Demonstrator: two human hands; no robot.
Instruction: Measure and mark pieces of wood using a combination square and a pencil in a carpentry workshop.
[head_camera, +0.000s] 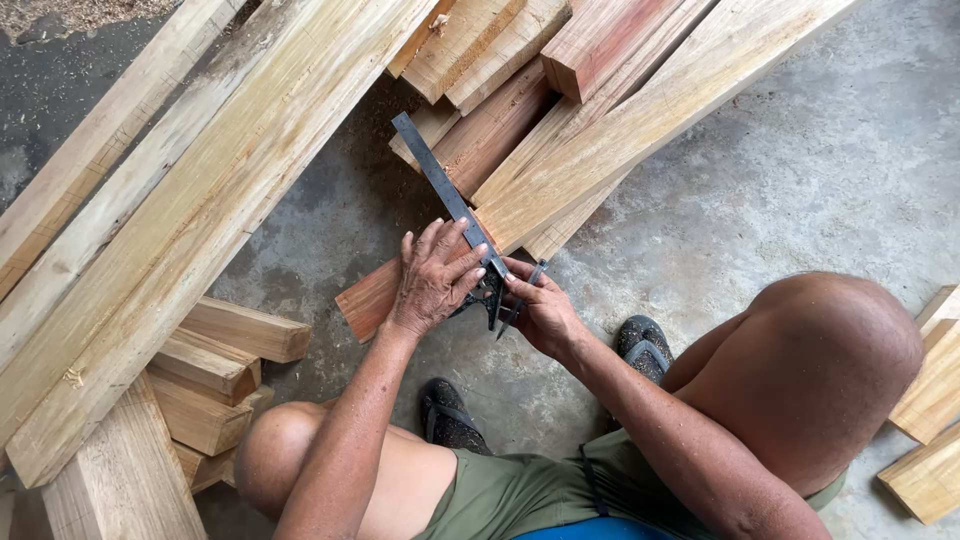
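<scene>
My left hand (435, 275) presses flat on the dark head of a metal combination square (445, 190), whose long blade lies across a reddish wooden plank (490, 135). The plank's near end (365, 298) sticks out toward me over the concrete floor. My right hand (540, 310) is just to the right of the square's head and pinches a thin dark pencil (522, 298) against the plank's end. Both forearms reach forward from between my bent knees.
Long pale planks (190, 190) run diagonally at the left, with short stacked blocks (215, 375) below them. More boards (650, 110) fan out at the top right, and offcuts (935, 420) lie at the right edge. My sandalled feet (645, 345) rest on grey concrete.
</scene>
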